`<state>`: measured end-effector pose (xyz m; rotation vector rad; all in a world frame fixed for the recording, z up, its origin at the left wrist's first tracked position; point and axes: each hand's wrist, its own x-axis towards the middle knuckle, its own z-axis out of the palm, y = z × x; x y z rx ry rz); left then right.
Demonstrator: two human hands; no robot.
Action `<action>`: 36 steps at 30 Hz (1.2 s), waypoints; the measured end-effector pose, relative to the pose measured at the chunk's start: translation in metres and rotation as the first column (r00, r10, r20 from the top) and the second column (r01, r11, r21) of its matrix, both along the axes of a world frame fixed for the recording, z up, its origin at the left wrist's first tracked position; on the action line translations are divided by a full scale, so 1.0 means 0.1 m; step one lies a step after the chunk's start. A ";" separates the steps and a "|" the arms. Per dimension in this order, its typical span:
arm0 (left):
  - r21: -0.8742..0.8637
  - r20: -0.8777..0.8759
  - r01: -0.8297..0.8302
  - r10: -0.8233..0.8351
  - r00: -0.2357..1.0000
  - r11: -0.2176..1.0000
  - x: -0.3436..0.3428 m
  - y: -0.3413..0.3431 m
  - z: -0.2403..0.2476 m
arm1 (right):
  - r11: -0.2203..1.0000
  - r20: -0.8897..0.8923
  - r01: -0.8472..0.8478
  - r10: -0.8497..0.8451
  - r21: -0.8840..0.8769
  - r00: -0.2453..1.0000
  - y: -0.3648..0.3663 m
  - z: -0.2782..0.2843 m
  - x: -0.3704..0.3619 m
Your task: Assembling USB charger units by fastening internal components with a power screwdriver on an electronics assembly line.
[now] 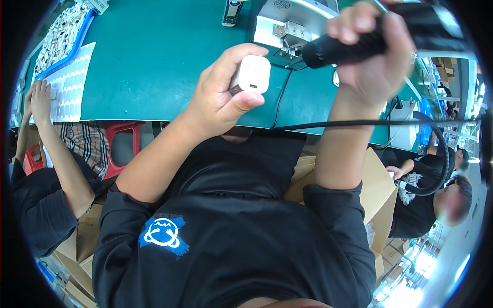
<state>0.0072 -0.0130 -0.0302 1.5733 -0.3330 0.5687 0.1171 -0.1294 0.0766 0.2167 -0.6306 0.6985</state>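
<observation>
My left hand (218,92) is wrapped round a small white power adapter (259,72), a rounded block with one slot-shaped port facing up toward me. In my right hand (372,61) is a black electric screwdriver (323,51), held nearly level, with its thin end toward the left. That end is beside the metal front fitting of a silver screw feeder (295,33). The adapter is apart from the screwdriver, just left of the feeder. Some of my right fingers are blurred.
On the green bench (149,66), a black cord (334,123) crosses in front of my right forearm. A small dark device (232,13) stands at the back. Other people's hands (38,100) work at left, near white sheets (74,84). Cardboard boxes (377,190) stand beside me.
</observation>
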 end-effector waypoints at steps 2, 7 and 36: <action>0.078 0.009 -0.060 0.059 0.998 0.995 -0.01 0.00 0.08 | 0.290 0.566 0.845 -0.639 -0.449 0.521 -0.13 0.32 -0.45; 0.218 0.041 -0.110 0.104 0.994 0.970 0.00 -0.06 0.10 | 0.395 0.612 0.845 -0.584 -0.360 0.534 -0.29 0.46 -0.42; 0.530 -0.356 -0.278 0.507 0.785 0.802 0.10 1.06 0.66 | 0.202 0.850 0.946 -0.420 -0.254 0.318 -0.52 0.35 -0.17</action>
